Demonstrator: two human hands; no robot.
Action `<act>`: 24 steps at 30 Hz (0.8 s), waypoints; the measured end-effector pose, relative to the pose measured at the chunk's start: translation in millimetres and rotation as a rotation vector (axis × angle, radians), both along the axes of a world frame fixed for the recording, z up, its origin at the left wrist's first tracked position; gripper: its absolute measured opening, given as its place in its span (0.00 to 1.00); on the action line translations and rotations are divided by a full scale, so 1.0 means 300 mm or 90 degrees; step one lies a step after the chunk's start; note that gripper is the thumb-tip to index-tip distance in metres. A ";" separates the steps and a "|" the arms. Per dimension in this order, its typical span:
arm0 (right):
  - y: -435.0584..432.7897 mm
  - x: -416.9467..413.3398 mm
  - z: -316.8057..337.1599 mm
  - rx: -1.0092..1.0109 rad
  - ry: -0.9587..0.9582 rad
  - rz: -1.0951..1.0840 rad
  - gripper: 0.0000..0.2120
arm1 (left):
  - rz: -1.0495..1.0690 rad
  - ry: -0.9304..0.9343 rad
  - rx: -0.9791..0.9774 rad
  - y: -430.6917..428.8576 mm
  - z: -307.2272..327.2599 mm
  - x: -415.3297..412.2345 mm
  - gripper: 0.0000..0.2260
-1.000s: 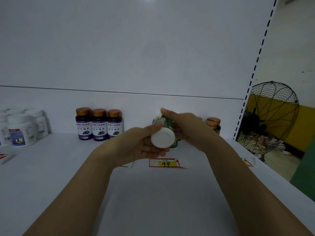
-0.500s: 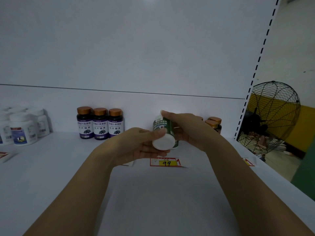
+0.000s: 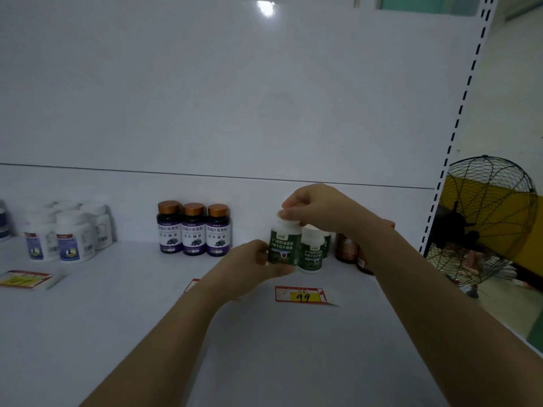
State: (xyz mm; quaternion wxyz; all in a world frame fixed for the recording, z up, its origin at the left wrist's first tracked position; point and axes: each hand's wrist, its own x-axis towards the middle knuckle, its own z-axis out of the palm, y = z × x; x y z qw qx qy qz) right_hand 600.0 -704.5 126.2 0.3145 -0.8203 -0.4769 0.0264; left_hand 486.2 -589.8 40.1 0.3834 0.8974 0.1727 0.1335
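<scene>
green bottle (image 3: 284,245) (upright), left hand (image 3: 252,267) gripping base, right hand (image 3: 313,208) pinching cap (image 3: 287,224)

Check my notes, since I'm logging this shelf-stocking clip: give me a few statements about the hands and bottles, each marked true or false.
1. The green-labelled bottle is held upright. True.
2. The right hand grips its white cap from above. True.
3. The left hand is open and holds nothing. False: it grips the bottle's body.
4. The price tag in front of that bottle reads 45. False: it reads 99.
5. Three purple-labelled bottles stand in a row to its left. True.
6. Those three have white caps. False: their caps are copper-coloured.
</scene>
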 end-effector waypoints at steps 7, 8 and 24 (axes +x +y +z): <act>0.148 0.056 -0.009 -0.001 -0.084 -0.054 0.15 | 0.037 0.127 0.222 0.090 -0.025 -0.124 0.43; 0.167 0.066 -0.023 -0.012 -0.102 -0.059 0.15 | 0.029 0.148 0.227 0.099 -0.038 -0.132 0.45; 0.277 0.114 -0.170 -0.126 -0.334 -0.118 0.17 | -0.020 0.291 0.342 0.138 -0.103 -0.112 0.49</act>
